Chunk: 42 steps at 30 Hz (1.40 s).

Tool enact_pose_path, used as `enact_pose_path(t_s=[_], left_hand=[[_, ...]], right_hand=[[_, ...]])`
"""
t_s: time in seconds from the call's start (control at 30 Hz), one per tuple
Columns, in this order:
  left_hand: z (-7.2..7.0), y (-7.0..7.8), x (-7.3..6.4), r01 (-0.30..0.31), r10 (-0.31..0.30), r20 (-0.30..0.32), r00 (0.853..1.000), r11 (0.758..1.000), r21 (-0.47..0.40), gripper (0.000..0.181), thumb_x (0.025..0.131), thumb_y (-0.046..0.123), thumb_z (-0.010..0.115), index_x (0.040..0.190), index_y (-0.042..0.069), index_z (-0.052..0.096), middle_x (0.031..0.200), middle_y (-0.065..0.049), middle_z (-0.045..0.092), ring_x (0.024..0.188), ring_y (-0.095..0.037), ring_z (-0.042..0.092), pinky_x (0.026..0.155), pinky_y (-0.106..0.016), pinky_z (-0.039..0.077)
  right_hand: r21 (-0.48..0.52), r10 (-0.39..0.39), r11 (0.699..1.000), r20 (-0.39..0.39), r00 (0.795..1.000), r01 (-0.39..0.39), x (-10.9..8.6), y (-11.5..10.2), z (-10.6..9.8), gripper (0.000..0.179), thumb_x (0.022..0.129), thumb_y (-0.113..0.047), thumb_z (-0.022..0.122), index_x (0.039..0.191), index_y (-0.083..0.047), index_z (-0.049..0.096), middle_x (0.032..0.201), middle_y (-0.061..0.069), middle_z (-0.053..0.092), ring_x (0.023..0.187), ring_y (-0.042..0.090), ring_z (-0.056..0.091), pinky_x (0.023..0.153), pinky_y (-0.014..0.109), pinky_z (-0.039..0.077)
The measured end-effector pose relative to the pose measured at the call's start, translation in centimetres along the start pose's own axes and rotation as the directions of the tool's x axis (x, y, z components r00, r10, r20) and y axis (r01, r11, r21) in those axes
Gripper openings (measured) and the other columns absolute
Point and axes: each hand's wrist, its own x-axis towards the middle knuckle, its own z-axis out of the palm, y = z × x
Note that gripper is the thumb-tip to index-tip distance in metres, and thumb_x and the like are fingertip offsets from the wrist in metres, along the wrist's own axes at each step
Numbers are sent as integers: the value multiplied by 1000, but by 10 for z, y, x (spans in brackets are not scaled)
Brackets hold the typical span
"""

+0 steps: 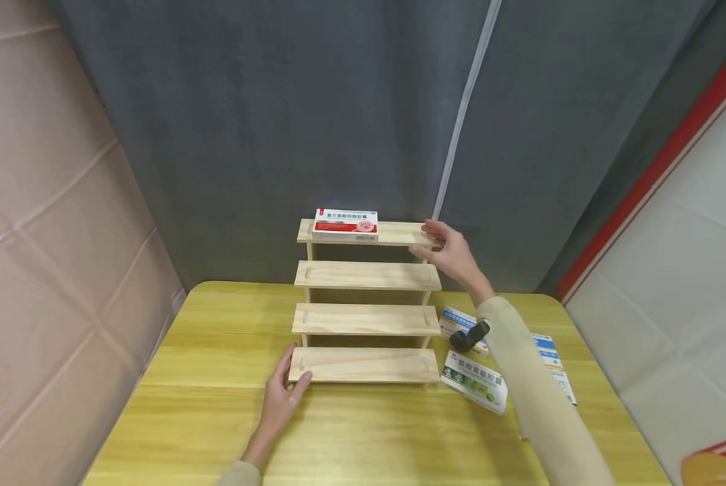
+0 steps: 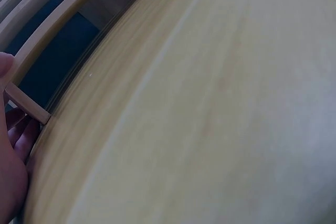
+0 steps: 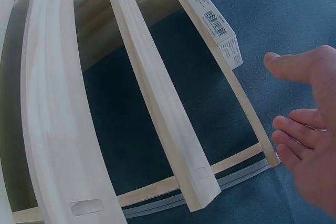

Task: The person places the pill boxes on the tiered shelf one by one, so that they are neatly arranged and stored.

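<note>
A tiered wooden display rack [image 1: 365, 318] stands on the table, its steps rising toward the back. My left hand [image 1: 281, 395] grips the left end of its lowest step, thumb at the front corner and fingers round the side. In the left wrist view those fingers [image 2: 23, 135] show beside the rack's leg. At the right end of the top step is my right hand [image 1: 450, 253], fingers loosely extended and thumb apart, holding nothing. Its fingertips are right at the step's end in the right wrist view. A red-and-white medicine box [image 1: 346, 225] lies on the top step's left half.
To the rack's right, a green-and-white medicine box [image 1: 475, 382] lies on the wood-grain table [image 1: 217, 378]. Blue-and-white medicine boxes [image 1: 456, 320] lie behind it and partly under the right forearm. A dark grey curtain [image 1: 277, 135] hangs close behind the rack.
</note>
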Motion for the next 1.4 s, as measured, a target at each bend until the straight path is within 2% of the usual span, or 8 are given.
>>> enact_pose_path(t_s=[0.27,0.5,0.67,0.87,1.0,1.1,1.27,1.4], left_hand=[[-1,-1,1,-10,10,-8,1000,1000,16,70,96,11,69,155,0,35,159,-24,38,143,-45,40,113,-20,31],[-2,2,1,-4,4,-6,1000,1000,6,70,96,10,69,155,-1,35,158,-24,38,142,-44,42,111,-16,33],[-2,2,1,-4,4,-2,1000,1000,11,70,96,11,69,155,0,34,159,-23,38,143,-43,42,114,-27,33],[-1,0,1,5,-5,5,1000,1000,9,70,96,11,69,156,2,34,159,-22,39,143,-41,43,114,-30,35],[-1,1,1,4,-4,7,1000,1000,9,70,96,11,69,156,3,35,160,-22,38,144,-42,42,115,-38,35],[0,2,0,4,-4,11,1000,1000,3,69,96,12,69,156,3,35,160,-22,36,145,-42,39,116,-42,31],[-1,2,0,7,-7,11,1000,1000,-3,69,96,12,69,156,4,35,161,-21,36,146,-42,38,117,-43,30],[-1,1,0,5,-5,10,1000,1000,7,69,96,13,68,156,3,35,161,-22,36,145,-43,38,117,-48,32]], right_hand=[[15,-37,999,-18,999,37,-12,9,-5,76,91,-27,77,152,-1,41,153,18,50,141,37,47,122,50,36],[3,-81,997,-6,997,81,-26,18,-11,73,91,-19,76,152,1,41,153,20,50,142,38,46,123,51,34],[2,-94,996,-9,996,94,-37,24,-17,74,91,-22,76,153,-2,40,154,18,49,143,35,45,122,51,34],[22,-116,993,-4,993,116,-54,33,-22,74,90,-14,77,153,-2,40,154,19,49,144,37,44,121,52,35],[8,-126,992,-19,992,127,-71,37,-24,73,89,-10,77,152,-2,41,152,20,50,143,38,45,120,52,36],[-10,-136,991,-28,990,136,-84,40,-27,73,88,-8,77,152,-3,42,152,20,51,142,38,45,120,43,38],[-36,-141,989,-24,990,140,-106,45,-34,74,88,-6,77,153,-5,42,151,20,51,140,41,46,111,11,37],[-58,-129,990,-29,991,127,-121,48,-40,75,89,-9,77,154,-7,41,152,19,51,140,36,46,106,3,32]])
